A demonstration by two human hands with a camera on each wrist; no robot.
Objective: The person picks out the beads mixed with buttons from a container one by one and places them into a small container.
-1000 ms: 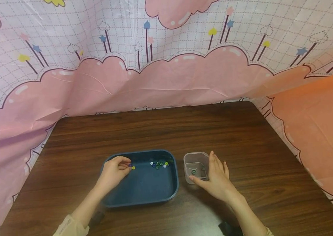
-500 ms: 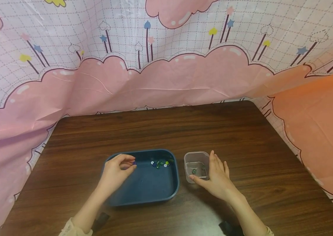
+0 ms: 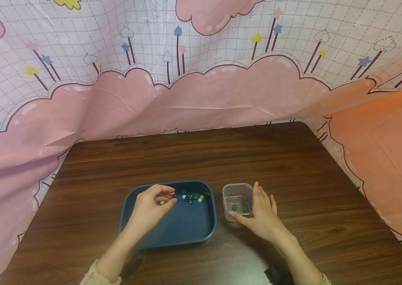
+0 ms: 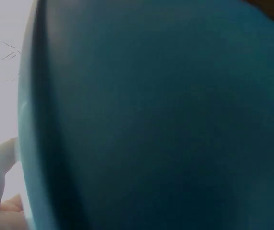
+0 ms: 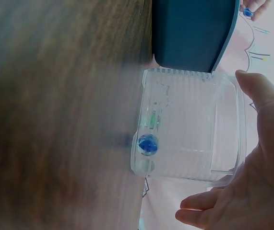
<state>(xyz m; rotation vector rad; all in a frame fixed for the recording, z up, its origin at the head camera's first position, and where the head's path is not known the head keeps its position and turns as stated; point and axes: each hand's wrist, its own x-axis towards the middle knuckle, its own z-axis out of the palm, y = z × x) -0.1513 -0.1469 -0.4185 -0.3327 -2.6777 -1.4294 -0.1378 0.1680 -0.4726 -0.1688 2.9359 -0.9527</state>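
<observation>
My left hand (image 3: pixel 150 206) pinches a small dark blue bead (image 3: pixel 175 196) between thumb and fingertips, over the dark blue tray (image 3: pixel 172 242). The bead (image 5: pixel 247 12) looks shiny in the right wrist view. My right hand (image 3: pixel 263 217) holds a clear plastic container (image 3: pixel 227 194), thumb at its near rim and fingers along its right side. Inside the container lie a few small beads, among them a faceted blue bead (image 5: pixel 148 144). Several green, white, blue and yellow beads (image 3: pixel 193 198) lie at the tray's right back. A yellow bead (image 3: pixel 162 202) shows beneath my left hand.
Tray and container stand side by side on a brown wooden table (image 3: pixel 194 158), a narrow gap between them. A patterned pink and white cloth (image 3: pixel 201 95) hangs behind the table. The left wrist view is mostly filled by the tray wall (image 4: pixel 165 115).
My left hand has moved right across the tray with the blue bead pinched, away from the yellow bead at the left. My right hand stays at the container.
</observation>
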